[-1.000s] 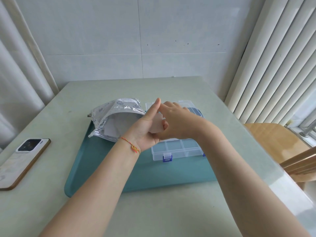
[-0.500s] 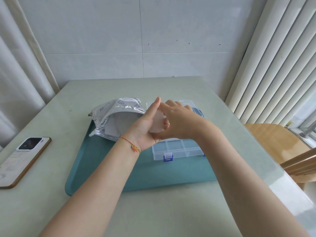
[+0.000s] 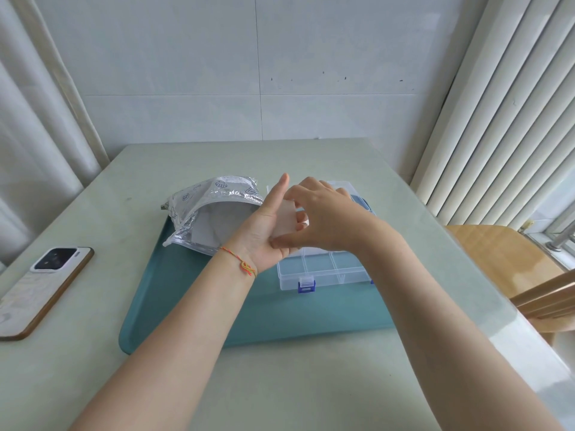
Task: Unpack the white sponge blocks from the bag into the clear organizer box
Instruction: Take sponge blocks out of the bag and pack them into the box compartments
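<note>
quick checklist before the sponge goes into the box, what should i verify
1. White sponge block held between left hand and right hand: ok.
2. Clear plastic organizer box lid open, compartments reachable: ok.
3. Near-row compartments free: ok; the far rows are hidden behind the hands: cannot tell.
4. Box sits flat on the teal tray: ok.
5. Silver foil bag mouth open for the next block: ok.
6. More blocks left in the bag: cannot tell.

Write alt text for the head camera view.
Two hands, left hand and right hand, hold a white sponge block above a clear organizer box on a teal tray. An open silver bag lies left; a phone rests on the table.
</note>
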Demonstrator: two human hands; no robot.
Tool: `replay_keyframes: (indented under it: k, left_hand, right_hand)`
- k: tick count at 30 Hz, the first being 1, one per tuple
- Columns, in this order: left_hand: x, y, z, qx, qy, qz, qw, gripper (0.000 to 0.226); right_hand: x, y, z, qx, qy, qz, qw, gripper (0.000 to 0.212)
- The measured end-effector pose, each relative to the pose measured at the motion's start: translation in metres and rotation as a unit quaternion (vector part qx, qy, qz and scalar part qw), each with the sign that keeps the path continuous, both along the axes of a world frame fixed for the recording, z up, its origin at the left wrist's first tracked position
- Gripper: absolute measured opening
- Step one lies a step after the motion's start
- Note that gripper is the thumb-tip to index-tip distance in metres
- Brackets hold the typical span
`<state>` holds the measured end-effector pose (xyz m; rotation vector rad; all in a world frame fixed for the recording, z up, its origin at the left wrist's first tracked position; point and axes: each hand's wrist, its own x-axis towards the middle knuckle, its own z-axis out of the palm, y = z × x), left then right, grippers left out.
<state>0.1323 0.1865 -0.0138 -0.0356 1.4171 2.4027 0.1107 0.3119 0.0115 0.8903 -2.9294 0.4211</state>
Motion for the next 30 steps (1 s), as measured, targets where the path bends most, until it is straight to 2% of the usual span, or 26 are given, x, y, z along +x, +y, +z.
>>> replay_keyframes:
  k: [3, 5, 8, 11, 14, 19, 22, 24, 26, 30]
  left_hand:
    - [-0.002, -0.001, -0.002, 0.004, -0.001, 0.005, 1.000, 0.043]
    - [-0.002, -0.003, -0.003, -0.013, 0.000, 0.004, 1.000, 0.045]
    - [-0.002, -0.004, -0.003, -0.031, 0.010, -0.005, 0.999, 0.047]
    - [-0.002, -0.001, -0.004, -0.068, 0.046, -0.032, 0.996, 0.054]
    - [-0.005, 0.008, -0.003, -0.103, 0.070, -0.052, 0.991, 0.059]
    - [-0.016, 0.026, -0.001, -0.100, 0.064, -0.067, 0.991, 0.063]
    - [-0.024, 0.037, -0.002, -0.157, 0.050, 0.008, 0.986, 0.062]
    - [-0.028, 0.048, -0.004, -0.224, 0.058, 0.087, 0.969, 0.049]
    - [-0.035, 0.054, -0.011, -0.303, 0.093, 0.145, 0.937, 0.038]
    - [-0.046, 0.067, -0.024, -0.420, 0.162, 0.141, 0.882, 0.033]
  right_hand:
    - [0.001, 0.001, 0.000, -0.005, -0.017, 0.006, 1.000, 0.079]
    - [0.000, 0.005, 0.005, -0.023, -0.061, 0.010, 0.998, 0.075]
    - [-0.004, 0.013, 0.014, -0.105, -0.134, 0.017, 0.985, 0.048]
    - [-0.009, 0.020, 0.016, -0.179, -0.166, -0.006, 0.970, 0.017]
    - [-0.015, 0.027, 0.013, -0.206, -0.208, -0.003, 0.956, 0.009]
    - [-0.029, 0.047, 0.011, -0.199, -0.170, 0.007, 0.965, 0.009]
    - [-0.039, 0.067, 0.013, -0.249, -0.141, -0.016, 0.958, 0.004]
    - [-0.047, 0.086, 0.013, -0.266, -0.128, -0.045, 0.954, 0.008]
    - [-0.056, 0.103, 0.010, -0.223, -0.119, -0.080, 0.964, 0.011]
    - [-0.068, 0.125, -0.005, -0.122, -0.133, -0.119, 0.976, 0.015]
